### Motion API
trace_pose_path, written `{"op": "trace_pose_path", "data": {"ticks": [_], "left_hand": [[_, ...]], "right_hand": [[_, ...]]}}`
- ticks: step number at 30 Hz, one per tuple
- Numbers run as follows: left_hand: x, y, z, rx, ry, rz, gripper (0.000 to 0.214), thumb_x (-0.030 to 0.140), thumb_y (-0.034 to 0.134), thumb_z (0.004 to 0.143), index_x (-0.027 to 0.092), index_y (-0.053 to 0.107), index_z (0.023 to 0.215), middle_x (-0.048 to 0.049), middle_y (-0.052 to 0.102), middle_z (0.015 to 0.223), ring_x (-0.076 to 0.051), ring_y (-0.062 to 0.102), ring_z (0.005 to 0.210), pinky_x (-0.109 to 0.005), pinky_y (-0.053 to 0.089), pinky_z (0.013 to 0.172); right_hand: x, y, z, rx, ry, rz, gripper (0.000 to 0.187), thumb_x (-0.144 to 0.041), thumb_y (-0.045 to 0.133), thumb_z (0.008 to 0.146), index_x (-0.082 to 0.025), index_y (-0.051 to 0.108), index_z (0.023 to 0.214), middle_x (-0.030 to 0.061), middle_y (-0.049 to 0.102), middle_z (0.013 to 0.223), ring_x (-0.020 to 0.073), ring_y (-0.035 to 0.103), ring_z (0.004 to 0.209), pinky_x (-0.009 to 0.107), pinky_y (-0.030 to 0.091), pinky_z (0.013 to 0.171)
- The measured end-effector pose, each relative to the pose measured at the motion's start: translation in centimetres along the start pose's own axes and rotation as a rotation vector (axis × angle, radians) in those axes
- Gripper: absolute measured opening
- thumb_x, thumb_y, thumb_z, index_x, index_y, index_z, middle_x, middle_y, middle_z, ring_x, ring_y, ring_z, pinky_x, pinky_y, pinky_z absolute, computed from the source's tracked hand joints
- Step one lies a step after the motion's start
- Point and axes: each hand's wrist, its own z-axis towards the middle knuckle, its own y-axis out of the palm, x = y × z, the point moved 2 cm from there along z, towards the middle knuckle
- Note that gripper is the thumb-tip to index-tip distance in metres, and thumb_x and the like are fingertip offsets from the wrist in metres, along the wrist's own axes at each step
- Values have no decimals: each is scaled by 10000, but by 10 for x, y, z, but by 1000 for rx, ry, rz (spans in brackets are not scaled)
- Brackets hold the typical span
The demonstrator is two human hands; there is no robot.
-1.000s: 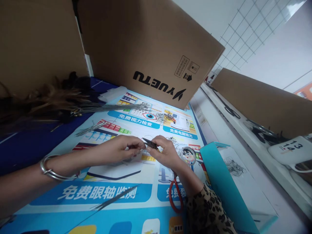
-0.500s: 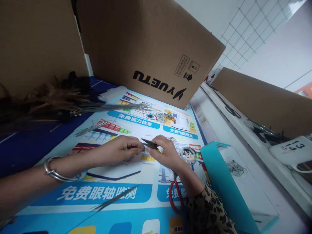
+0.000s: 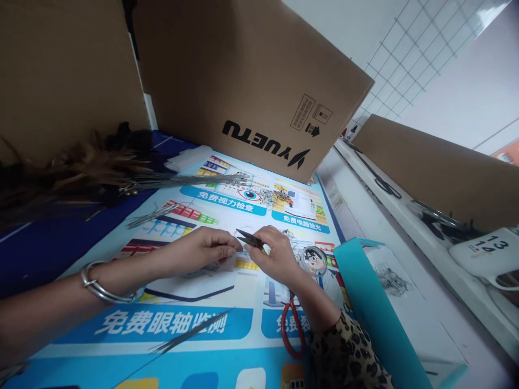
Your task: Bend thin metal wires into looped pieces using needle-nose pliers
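Observation:
My right hand [image 3: 275, 253] is wrapped round a pair of dark needle-nose pliers [image 3: 249, 238], whose jaws point left and stand slightly apart. Close by on the left, my left hand [image 3: 211, 249] is closed in a pinch. A thin wire [image 3: 242, 229] curves up in a loop near its fingertips and the plier tips; most of it is too fine to follow. Red-handled scissors [image 3: 292, 329] lie under my right wrist, their blades partly hidden. In front of my left forearm lies a bundle of straight wires [image 3: 190, 332].
Wire bundles [image 3: 194, 179] and brown feathers [image 3: 81, 162] lie at the left. Tangled wire bits [image 3: 279, 197] are scattered farther back. A large cardboard box [image 3: 251, 81] closes off the back. At right stand a teal-edged box [image 3: 365, 302] with wire scraps and a white mug [image 3: 486, 254].
Both hands keep nearly the same place. The plier jaws look slightly more parted and the left fingers have shifted a little; the view has moved slightly.

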Motion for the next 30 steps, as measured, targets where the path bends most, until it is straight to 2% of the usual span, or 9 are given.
{"op": "trace_pose_path", "data": {"ticks": [3,6,11,15,19,26,30], "left_hand": [[-1,0,0,-6,-36,-75,263,370,529,895,176,699,945,-26,708,729,-164,614,659,-268,473,598],[-4,0,1,-2,-52,-168,258,363,553,886,173,687,998,-26,705,734,-172,625,697,-290,491,646],[-16,-2,4,66,-47,-297,226,364,623,859,181,698,969,-12,668,731,-163,614,712,-287,487,682],[-23,-4,5,53,-42,-277,288,394,597,891,195,714,1064,-18,650,743,-170,601,724,-293,476,679],[-19,-8,4,65,-4,-223,311,415,565,912,230,716,1111,-11,633,762,-177,597,746,-296,478,686],[-12,-12,4,100,47,-177,297,425,570,894,216,741,1017,-11,659,787,-168,592,727,-282,491,668],[-12,-11,5,97,55,-138,257,394,576,886,207,741,950,-21,677,824,-185,609,794,-310,496,734]], "right_hand": [[1,1,0,-18,-4,-17,154,-230,622,835,-213,535,709,-7,549,698,151,507,700,276,382,663],[1,0,0,-17,53,-49,143,-225,616,834,-210,542,712,-12,544,688,150,501,698,271,367,654],[-2,-4,3,-33,98,-81,128,-237,609,841,-204,560,728,-11,558,707,147,513,721,259,365,658],[-6,-10,11,-13,70,-124,119,-217,607,831,-203,557,724,-6,576,718,150,519,742,262,376,689],[-9,-14,20,-32,46,-136,120,-180,610,819,-197,549,717,-7,574,719,145,516,732,259,377,689],[-11,-14,30,-51,32,-148,123,-215,607,843,-200,565,728,-9,572,712,145,516,726,261,383,689],[-10,-7,28,-17,25,-127,130,-232,603,837,-206,558,717,-8,573,706,148,510,722,267,389,685]]}}
